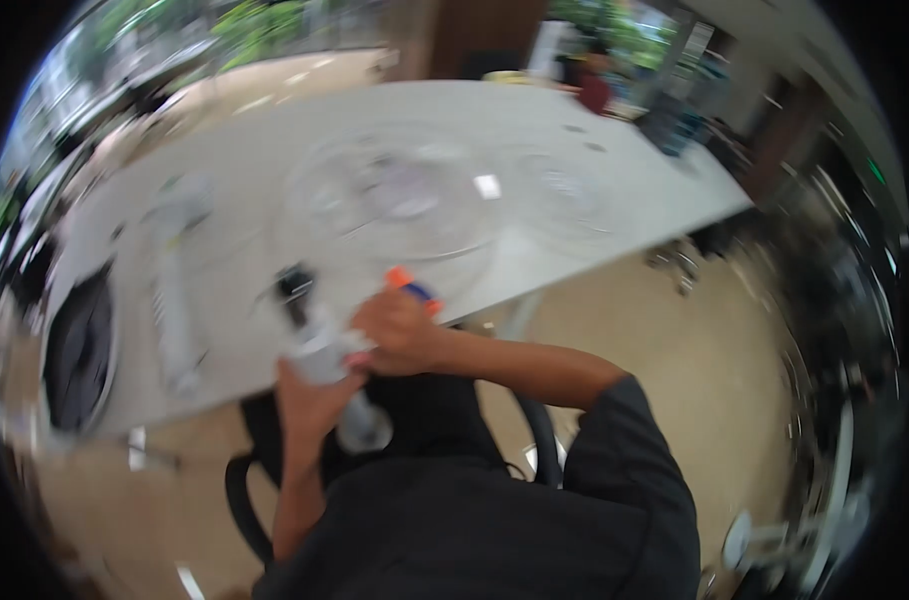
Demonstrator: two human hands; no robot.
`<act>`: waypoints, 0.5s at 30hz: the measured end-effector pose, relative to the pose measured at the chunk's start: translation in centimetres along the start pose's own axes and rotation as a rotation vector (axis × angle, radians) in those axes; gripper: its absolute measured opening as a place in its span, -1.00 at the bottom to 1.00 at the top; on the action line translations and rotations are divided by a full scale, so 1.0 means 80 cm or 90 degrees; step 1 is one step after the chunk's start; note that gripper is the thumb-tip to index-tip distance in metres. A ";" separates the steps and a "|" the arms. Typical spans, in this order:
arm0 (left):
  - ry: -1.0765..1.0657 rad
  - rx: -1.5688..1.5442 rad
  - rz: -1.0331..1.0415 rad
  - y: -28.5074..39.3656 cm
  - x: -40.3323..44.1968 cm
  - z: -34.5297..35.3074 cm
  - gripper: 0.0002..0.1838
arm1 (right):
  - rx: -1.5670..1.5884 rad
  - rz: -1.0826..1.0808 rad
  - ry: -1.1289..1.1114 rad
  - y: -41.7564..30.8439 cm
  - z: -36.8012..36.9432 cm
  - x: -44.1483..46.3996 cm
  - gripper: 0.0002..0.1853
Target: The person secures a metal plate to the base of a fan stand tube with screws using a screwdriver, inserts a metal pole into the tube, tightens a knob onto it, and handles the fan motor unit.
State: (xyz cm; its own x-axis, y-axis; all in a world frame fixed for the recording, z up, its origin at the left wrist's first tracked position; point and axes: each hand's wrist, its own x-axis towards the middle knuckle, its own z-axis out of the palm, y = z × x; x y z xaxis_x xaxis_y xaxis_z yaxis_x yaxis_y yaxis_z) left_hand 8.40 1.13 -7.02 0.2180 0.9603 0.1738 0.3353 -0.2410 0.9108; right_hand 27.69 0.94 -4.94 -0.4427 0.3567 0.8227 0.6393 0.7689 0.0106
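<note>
My left hand [311,402] is wrapped round a white device [317,355] near the table's front edge. A dark end [294,283] sticks up from the device, and a pale tube with a round end [362,428] shows below, over my lap. Against the device's right side, my right hand [394,330] is closed on an orange-and-blue tool [414,290], whose handle juts out above the fist. Motion blur hides the tool's working end and exact kind. A small pink spot shows between the hands; I cannot tell what it is.
Clear round fan-grille-like parts [394,195] lie mid-table, with another clear disc [559,190] to their right. On the left are a white pole-like stand [174,300] and a dark grey pouch or tray [81,350]. A chair armrest [242,505] sits beside me.
</note>
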 end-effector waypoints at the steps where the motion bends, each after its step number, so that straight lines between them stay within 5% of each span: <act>1: -0.024 -0.057 0.003 0.008 -0.001 -0.002 -0.46 | 0.028 0.058 -0.006 -0.008 0.003 -0.003 -0.60; 3: -0.011 -0.159 0.042 0.036 -0.003 -0.005 -0.49 | 0.152 0.323 -0.114 -0.044 -0.011 0.011 -0.72; 5: -0.005 -0.162 0.040 0.035 -0.004 -0.005 -0.50 | 0.364 0.626 -0.102 -0.070 -0.012 0.022 -0.51; 9: 0.017 -0.193 0.069 0.040 -0.006 -0.007 -0.51 | 0.465 0.684 -0.216 -0.068 -0.034 0.039 -0.41; 15: 0.006 -0.176 0.087 0.035 -0.004 -0.010 -0.54 | 0.513 0.631 -0.174 -0.054 -0.034 0.019 -0.45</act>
State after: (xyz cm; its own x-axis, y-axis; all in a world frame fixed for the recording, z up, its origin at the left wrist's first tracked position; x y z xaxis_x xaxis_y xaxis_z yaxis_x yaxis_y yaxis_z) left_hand 8.53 0.25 -4.26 0.2348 0.9231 0.3046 0.0417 -0.3226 0.9456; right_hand 26.00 -3.30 -2.18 -0.1773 0.9740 0.1411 0.2531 0.1837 -0.9498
